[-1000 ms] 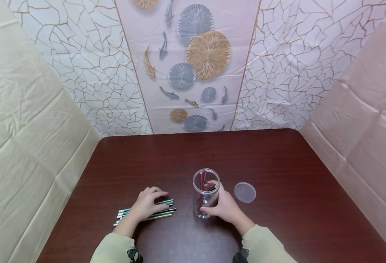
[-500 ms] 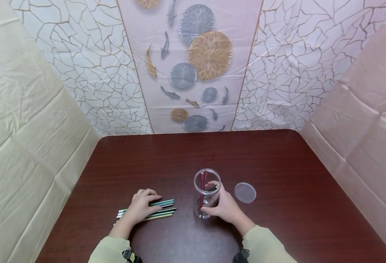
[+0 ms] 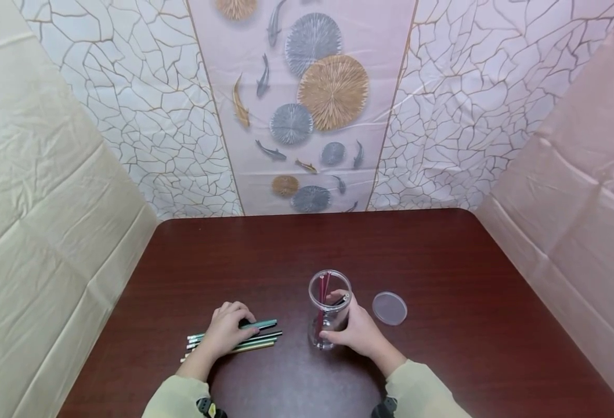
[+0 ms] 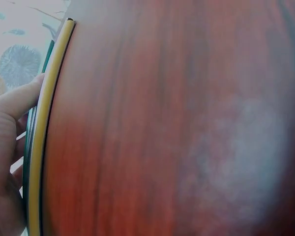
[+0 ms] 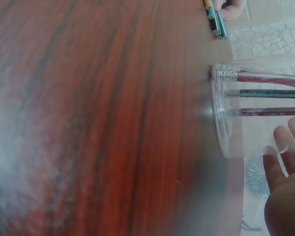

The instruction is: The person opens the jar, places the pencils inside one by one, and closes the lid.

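My left hand (image 3: 226, 331) lies over a row of several pencils (image 3: 257, 342) on the table, its thumb and fingers pinching the teal ones (image 3: 267, 324) at the far side. White eraser ends stick out near the wrist. In the left wrist view a yellow pencil (image 4: 43, 123) lies nearest the camera, with the hand behind the row. My right hand (image 3: 359, 328) grips a clear jar (image 3: 333, 318) standing upright on the table. Inside the open jar stand red pencils (image 3: 321, 287) and a dark pencil (image 5: 270, 93), eraser ends down.
A round clear lid (image 3: 389, 308) lies flat on the dark red-brown table (image 3: 416, 249), right of the jar. A patterned cloth wall (image 3: 307, 116) rises behind the table. Pale cloth panels (image 3: 573, 191) flank both sides.
My left hand drew back slightly along the row, then its thumb and fingers closed in on the teal pencils, whose tips now lie closer together. The right hand and jar stay in place.
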Tool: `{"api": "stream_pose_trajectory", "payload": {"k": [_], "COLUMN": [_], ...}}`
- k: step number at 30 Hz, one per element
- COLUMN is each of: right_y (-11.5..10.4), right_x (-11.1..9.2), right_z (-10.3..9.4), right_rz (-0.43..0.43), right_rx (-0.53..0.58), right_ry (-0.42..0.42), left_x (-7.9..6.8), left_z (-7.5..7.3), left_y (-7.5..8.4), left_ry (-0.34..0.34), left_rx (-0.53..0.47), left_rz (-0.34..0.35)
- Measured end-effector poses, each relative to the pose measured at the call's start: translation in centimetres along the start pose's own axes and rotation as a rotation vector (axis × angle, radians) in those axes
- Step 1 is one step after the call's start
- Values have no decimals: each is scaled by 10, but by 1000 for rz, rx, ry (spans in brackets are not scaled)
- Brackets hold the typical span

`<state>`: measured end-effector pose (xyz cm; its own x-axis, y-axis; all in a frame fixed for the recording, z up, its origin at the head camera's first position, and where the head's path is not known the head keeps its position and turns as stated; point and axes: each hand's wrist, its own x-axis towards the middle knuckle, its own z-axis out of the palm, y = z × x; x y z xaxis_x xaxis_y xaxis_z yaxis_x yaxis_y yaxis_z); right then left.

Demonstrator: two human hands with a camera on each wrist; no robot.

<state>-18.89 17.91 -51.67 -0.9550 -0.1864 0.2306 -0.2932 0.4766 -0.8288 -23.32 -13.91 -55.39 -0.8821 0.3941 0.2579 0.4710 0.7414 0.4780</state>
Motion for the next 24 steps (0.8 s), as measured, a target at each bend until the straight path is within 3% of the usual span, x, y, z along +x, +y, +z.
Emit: {"api": "stream_pose_trajectory", "payload": {"k": [11,18,24], "right_y": [-1,0,1], "right_x": [0,0,-1], "right_z": [1,0,1], "right_rz": [-5,-24,-34], "right_rx": [-16,-10,5], "right_ry": [15,18,2], "left_x": [3,7,8], "left_z": [-3,-8,-18], "left_y": [5,13,18], "left_ry": [95,103,140], "left_rx": [-30,-77,-80], "left_rz": [45,10,-62]}}
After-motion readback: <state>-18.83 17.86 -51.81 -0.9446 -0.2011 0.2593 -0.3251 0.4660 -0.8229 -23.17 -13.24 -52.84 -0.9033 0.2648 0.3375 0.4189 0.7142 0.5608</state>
